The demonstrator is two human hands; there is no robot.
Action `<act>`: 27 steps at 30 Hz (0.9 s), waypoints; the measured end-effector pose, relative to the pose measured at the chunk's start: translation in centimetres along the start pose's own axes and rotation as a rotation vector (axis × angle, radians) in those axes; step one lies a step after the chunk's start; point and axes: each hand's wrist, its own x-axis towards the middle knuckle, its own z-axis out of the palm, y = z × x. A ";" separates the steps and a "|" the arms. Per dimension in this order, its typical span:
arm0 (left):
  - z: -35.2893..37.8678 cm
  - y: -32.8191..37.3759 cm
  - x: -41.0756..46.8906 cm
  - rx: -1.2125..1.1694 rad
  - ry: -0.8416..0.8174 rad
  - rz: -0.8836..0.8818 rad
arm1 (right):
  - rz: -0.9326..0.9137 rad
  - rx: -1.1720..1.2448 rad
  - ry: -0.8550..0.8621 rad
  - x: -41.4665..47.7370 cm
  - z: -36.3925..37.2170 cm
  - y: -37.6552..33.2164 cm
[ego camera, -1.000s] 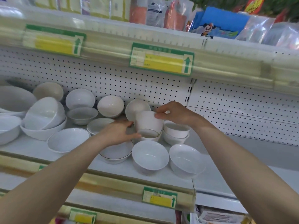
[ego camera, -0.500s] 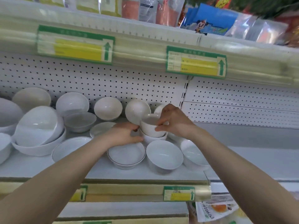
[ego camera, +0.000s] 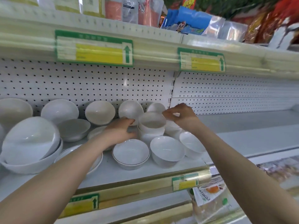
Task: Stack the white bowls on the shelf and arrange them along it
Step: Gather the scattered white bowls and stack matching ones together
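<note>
A stack of small white bowls (ego camera: 151,135) stands mid-shelf, and its top bowl (ego camera: 152,122) sits nested and tilted toward me. My right hand (ego camera: 180,117) pinches that bowl's right rim with its fingertips. Curled around the left side of the stack, my left hand (ego camera: 120,131) steadies it. In front sit a shallow dark-rimmed bowl (ego camera: 131,152) and two deeper white bowls (ego camera: 167,151) (ego camera: 191,145). More white bowls (ego camera: 99,112) lean against the pegboard behind. Large nested bowls (ego camera: 30,143) stand at the left.
The white shelf (ego camera: 242,138) stretches bare to the right of the bowls. An upper shelf edge with green and yellow price tags (ego camera: 93,48) hangs overhead, with packaged goods above. A gold front rail (ego camera: 145,185) borders the shelf, and packets lie on the lower shelf.
My right hand has brought the small bowl down onto the stack, where it now sits nested. My left hand stayed against the stack's left side. The view has shifted.
</note>
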 end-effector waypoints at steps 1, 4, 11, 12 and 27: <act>-0.4 0.3 0.3 0.027 0.023 -0.007 | 0.035 0.003 0.081 0.6 -0.8 0.8; -1.2 1.7 1.4 0.111 0.090 0.024 | 0.124 -0.215 0.218 2.6 -2.9 3.7; -0.1 6.3 5.3 0.084 0.136 0.107 | 0.392 -0.414 -0.054 5.9 -2.7 8.2; 0.2 6.8 6.0 0.084 0.125 0.088 | 0.411 -0.349 -0.099 6.5 -2.4 8.9; 1.7 9.9 6.0 0.063 0.013 -0.206 | 0.181 0.021 -0.335 10.0 -1.2 13.1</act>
